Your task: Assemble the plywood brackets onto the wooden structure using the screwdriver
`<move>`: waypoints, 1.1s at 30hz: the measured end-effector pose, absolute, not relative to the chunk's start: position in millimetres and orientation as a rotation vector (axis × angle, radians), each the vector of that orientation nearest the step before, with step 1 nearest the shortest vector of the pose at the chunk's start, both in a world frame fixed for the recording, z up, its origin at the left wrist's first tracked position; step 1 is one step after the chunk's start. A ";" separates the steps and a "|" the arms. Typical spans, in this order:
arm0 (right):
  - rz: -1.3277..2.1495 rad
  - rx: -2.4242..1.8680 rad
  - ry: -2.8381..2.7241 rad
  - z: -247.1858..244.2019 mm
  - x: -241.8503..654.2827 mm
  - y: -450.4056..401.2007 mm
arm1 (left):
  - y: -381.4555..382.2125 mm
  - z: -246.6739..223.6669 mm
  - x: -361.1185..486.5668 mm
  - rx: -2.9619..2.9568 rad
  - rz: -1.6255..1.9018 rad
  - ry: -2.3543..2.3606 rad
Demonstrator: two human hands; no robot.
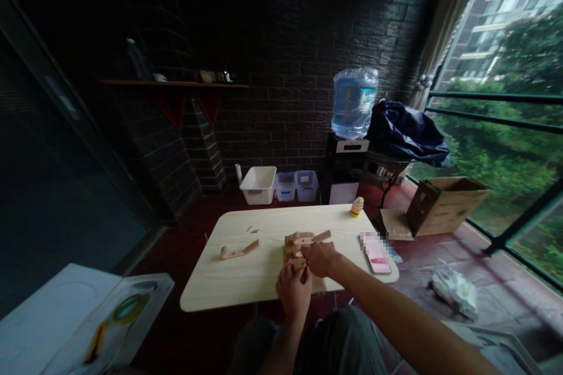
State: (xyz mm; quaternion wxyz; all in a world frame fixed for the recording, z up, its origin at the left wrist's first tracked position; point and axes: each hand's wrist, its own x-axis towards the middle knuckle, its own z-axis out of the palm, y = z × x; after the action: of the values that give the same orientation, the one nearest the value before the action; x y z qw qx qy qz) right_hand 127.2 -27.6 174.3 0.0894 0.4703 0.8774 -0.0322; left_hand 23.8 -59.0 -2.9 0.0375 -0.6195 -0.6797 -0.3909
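Note:
On the pale table a brown wooden board [318, 286] lies lengthwise before me, with light wooden hook-shaped pieces [302, 238] on its far part. My left hand [294, 288] is closed at the board's near part, thumb and fingers bent around its edge. Reaching in from the right, my right hand [322, 259] has its fingers curled together over the board, beside a wooden piece there. What its fingertips pinch, if anything, is hidden. The two hands nearly touch. A separate wooden hook [240, 250], with one slanted arm, lies to the left on the table.
Small dark bits [253, 230] lie on the table [206, 287] at the back left. A yellow-capped bottle [356, 207] and a pink-screened phone [377, 255] are on the right. An open case [145, 304] with tools stands low left; a cardboard box [440, 208] sits right.

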 end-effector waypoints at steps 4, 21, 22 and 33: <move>-0.010 1.321 2.642 175.0 123.7 -30.9 | -59.3 -1.4 22.9 -1.912 -1.200 -2.083; -0.190 1.410 2.598 169.1 127.7 -18.7 | -62.0 0.4 23.2 -1.904 -1.245 -2.127; -0.180 1.396 2.606 169.6 127.4 -19.5 | -61.8 -0.5 23.1 -1.905 -1.249 -2.125; -0.172 1.559 2.529 163.0 125.3 -26.3 | -60.5 -3.1 22.9 -1.893 -1.244 -2.126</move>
State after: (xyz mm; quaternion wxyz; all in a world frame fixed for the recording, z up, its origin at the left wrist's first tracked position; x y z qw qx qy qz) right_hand 125.3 -26.3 163.0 0.0828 0.5220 0.8469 -0.0578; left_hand 22.9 -60.5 -3.1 0.0175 -0.6094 -0.6842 -0.4003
